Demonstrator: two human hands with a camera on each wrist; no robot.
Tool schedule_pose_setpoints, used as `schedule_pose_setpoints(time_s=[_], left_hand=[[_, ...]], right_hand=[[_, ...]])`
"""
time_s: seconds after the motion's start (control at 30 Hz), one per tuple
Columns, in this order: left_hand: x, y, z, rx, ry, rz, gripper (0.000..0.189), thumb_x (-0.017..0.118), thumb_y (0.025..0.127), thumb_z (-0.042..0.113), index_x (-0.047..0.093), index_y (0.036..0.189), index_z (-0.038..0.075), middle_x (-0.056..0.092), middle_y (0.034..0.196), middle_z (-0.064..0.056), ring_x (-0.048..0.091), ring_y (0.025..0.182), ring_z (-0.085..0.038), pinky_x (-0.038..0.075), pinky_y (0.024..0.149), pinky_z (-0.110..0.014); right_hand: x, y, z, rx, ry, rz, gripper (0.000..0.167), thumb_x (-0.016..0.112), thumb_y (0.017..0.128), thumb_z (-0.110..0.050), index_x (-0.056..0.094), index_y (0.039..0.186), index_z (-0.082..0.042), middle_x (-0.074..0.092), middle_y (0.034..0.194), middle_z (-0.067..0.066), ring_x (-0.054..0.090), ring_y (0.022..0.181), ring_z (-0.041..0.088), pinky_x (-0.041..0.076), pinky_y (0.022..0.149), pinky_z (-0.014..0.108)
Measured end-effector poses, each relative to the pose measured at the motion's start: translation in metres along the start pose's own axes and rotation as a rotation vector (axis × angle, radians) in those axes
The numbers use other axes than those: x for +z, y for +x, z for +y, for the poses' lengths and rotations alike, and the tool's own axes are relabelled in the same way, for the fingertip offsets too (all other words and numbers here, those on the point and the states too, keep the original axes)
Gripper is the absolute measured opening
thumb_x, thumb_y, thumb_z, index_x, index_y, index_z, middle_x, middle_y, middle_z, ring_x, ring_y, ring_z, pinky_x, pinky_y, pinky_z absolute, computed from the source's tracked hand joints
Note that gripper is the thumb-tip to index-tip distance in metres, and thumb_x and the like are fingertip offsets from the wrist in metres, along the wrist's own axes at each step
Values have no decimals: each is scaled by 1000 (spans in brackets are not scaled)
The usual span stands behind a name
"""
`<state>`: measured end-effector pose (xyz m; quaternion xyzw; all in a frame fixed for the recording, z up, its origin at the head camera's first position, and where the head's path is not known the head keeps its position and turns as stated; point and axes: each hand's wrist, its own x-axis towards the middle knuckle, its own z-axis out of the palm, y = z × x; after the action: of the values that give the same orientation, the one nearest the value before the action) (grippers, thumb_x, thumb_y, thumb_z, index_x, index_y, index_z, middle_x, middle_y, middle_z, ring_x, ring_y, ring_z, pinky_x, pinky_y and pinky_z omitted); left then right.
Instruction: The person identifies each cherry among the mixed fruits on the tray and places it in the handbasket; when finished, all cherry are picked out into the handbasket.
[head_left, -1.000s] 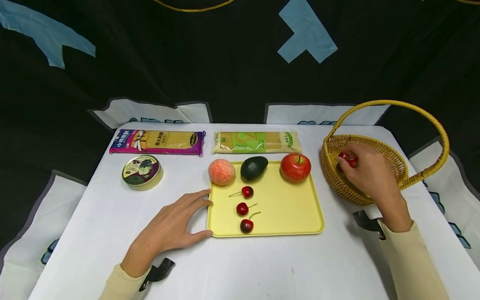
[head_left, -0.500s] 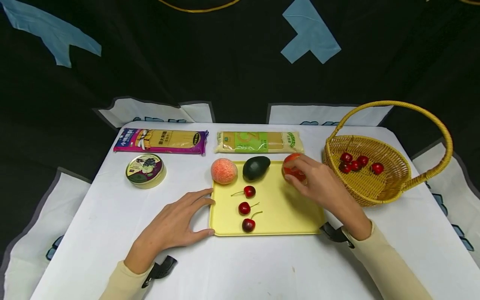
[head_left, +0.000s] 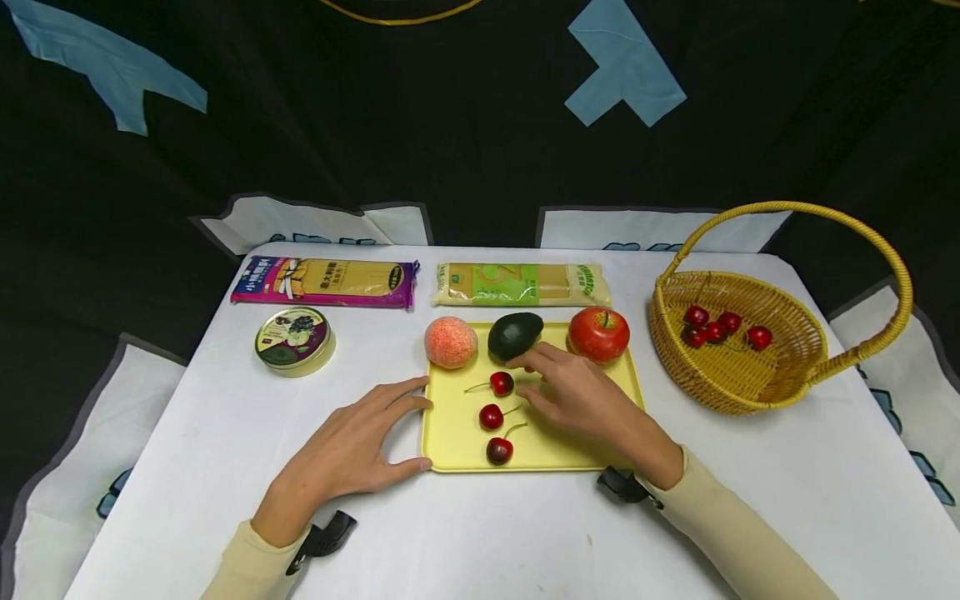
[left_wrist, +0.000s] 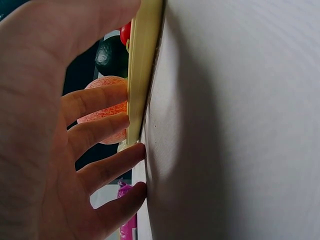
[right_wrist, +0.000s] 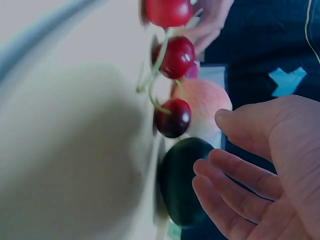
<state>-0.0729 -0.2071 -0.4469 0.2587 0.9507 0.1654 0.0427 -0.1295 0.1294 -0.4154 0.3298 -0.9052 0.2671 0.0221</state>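
My left hand touches the left edge of the yellow tray with its fingertips and thumb, fingers spread. Over the tray, my right hand hovers with thumb and fingers apart and nothing between them. It is nearest the top cherry, whose stem points left. Below that lie a middle cherry and a bottom cherry. Along the tray's far side sit a peach, a dark green avocado and a red apple. In the right wrist view the fingers are close to the avocado.
A wicker basket with a tall handle stands at the right, several cherries inside. Behind the tray lies a green-labelled noodle packet. At the left are a purple noodle packet and a round tin.
My right hand has left the basket, letting go of a cherry there, and moved left past the apple to the cherries on the tray. The left hand has stayed at the tray's edge.
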Motion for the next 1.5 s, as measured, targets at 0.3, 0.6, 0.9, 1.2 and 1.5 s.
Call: schedule_pose_setpoints(time_s=[0.3,0.6,0.9,1.2,1.5], left_hand=[[-1,1,0,-2,-5,-5,74,80,87,66,64,146,24,42,171,2,47,152,-26,54,110,-55],[0,0,0,8,2,5,74,81,87,66,64,145,24,42,170,2,47,151,-25,55,110,-55],[-1,0,1,-1,-2,-9,75,80,87,66,63,146,25,41,171,4,46,153,-24,54,111,-54],[1,0,0,8,2,6,73,79,88,66,64,145,24,42,171,3,47,152,-25,55,110,-55],[0,0,1,6,3,-3,74,80,87,66,63,146,24,41,171,3,47,152,-25,54,110,-55]], right_hand=[[13,7,-7,27,-18,-61,29,79,97,-13,75,126,-14,72,126,4,64,89,12,59,79,29],[20,7,-11,33,-70,-109,24,78,99,-15,78,122,-17,70,120,-1,65,96,11,59,82,30],[23,6,-9,57,-37,-81,18,79,98,-14,75,115,-16,68,115,-1,64,90,12,58,81,29],[15,1,-6,109,23,-64,18,78,100,-17,73,117,-16,65,118,-1,63,92,15,57,81,29],[-18,-3,5,74,-3,61,23,83,95,-12,76,117,-14,73,115,4,72,94,22,63,81,37]])
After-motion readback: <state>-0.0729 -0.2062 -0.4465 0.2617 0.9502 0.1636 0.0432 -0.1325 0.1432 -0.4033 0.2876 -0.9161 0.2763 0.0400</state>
